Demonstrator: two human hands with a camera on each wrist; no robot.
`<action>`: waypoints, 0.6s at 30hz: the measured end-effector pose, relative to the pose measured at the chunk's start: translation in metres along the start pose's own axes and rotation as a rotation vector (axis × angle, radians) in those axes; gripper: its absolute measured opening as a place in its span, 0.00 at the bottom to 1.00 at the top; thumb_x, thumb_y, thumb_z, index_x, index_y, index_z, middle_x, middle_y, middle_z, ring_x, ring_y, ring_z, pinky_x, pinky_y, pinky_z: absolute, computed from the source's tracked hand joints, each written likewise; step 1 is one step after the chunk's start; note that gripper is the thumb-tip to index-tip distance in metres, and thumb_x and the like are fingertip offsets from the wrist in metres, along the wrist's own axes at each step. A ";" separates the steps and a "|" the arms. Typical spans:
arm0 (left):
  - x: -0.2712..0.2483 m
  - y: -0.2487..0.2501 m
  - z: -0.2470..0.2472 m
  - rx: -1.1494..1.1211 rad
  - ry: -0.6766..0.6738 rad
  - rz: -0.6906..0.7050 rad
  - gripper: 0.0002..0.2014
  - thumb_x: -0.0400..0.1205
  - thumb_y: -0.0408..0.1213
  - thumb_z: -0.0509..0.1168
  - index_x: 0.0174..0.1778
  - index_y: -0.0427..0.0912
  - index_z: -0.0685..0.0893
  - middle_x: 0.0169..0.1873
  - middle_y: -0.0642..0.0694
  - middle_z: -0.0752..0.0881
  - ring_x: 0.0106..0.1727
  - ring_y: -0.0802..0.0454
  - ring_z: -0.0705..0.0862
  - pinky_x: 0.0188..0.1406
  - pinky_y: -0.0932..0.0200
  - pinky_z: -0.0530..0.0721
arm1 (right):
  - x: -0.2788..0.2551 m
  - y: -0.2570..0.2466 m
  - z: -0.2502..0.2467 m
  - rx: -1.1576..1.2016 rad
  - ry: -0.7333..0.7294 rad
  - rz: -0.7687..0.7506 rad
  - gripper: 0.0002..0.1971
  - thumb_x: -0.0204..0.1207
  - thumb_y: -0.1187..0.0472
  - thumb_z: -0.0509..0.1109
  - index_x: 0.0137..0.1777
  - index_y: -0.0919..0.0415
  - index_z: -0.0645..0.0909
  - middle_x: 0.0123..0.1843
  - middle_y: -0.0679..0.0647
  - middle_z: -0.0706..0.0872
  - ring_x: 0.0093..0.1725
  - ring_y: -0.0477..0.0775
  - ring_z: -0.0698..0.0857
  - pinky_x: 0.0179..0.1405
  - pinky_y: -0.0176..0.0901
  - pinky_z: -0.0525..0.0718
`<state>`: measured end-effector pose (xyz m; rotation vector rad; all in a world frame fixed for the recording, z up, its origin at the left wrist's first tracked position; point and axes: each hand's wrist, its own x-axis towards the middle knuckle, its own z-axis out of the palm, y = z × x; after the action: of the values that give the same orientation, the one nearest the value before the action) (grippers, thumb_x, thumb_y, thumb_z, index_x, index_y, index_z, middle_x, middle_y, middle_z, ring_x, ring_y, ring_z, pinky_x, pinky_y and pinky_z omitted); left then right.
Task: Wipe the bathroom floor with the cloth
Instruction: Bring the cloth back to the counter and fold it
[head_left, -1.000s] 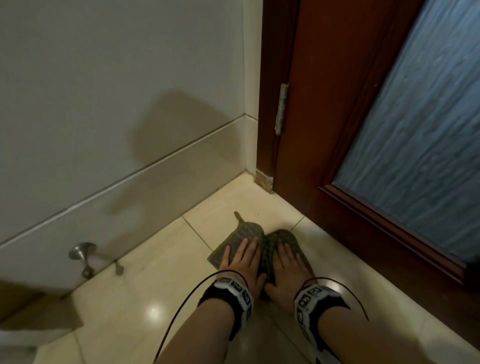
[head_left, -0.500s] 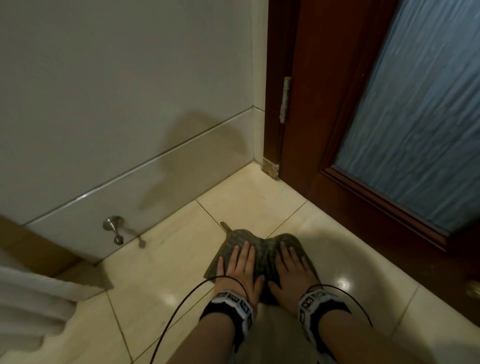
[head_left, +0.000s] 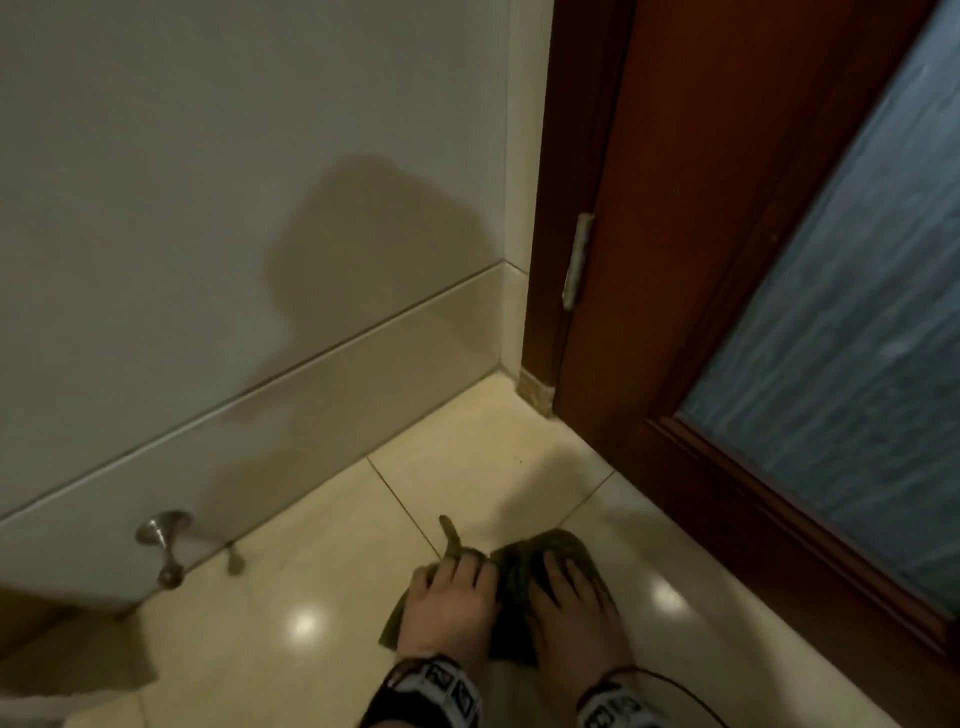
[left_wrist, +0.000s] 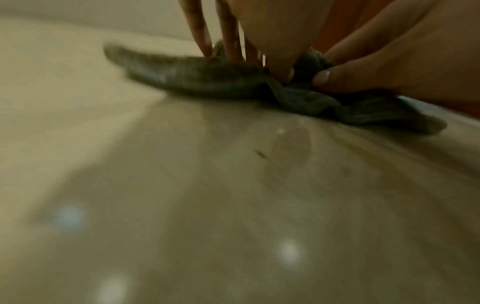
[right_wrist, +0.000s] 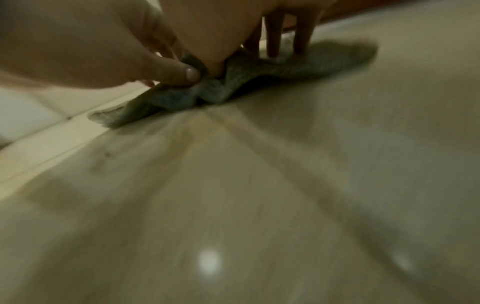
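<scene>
Left hand (head_left: 451, 605) & right hand (head_left: 574, 616) lie side by side, palms down, fingers straight and spread, flat on the cloth (head_left: 540, 558), thumbs nipping a ridge btwn them. Cloth bunched on the floor (head_left: 291, 587) near the door (head_left: 691, 291). Mid-wipe, prob. Next: keep pressure, sweep the tiles twd the wall (head_left: 208, 208).

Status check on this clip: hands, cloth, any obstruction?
Left hand and right hand both flat, pressing the cloth on the floor tiles. Cloth bunched between the thumbs. Wooden door close on the right; path ahead unblocked.
</scene>
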<state>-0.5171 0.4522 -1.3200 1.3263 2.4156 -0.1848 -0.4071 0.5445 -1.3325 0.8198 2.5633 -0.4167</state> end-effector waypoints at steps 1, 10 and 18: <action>-0.001 -0.004 -0.010 0.030 -0.009 0.043 0.23 0.89 0.49 0.50 0.80 0.48 0.63 0.74 0.47 0.72 0.74 0.44 0.71 0.72 0.49 0.64 | -0.003 -0.001 -0.012 0.026 -0.013 -0.022 0.24 0.79 0.48 0.57 0.74 0.44 0.77 0.79 0.49 0.73 0.76 0.60 0.75 0.70 0.61 0.76; -0.025 -0.014 -0.208 -0.098 -0.118 -0.024 0.20 0.89 0.56 0.50 0.68 0.46 0.61 0.57 0.42 0.83 0.54 0.38 0.85 0.43 0.50 0.76 | -0.034 -0.015 -0.228 -0.138 -0.059 -0.142 0.17 0.80 0.60 0.65 0.68 0.56 0.69 0.63 0.56 0.83 0.60 0.60 0.83 0.57 0.50 0.78; -0.100 -0.015 -0.471 0.011 -0.045 0.035 0.21 0.89 0.55 0.49 0.73 0.46 0.66 0.61 0.40 0.81 0.58 0.36 0.84 0.53 0.47 0.81 | -0.134 -0.058 -0.467 -0.234 0.101 -0.245 0.16 0.87 0.58 0.55 0.73 0.56 0.67 0.62 0.55 0.83 0.57 0.60 0.85 0.50 0.49 0.78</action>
<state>-0.6045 0.5023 -0.8489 1.3533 2.3556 -0.2171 -0.4804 0.6207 -0.8546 0.4562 2.7504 -0.1431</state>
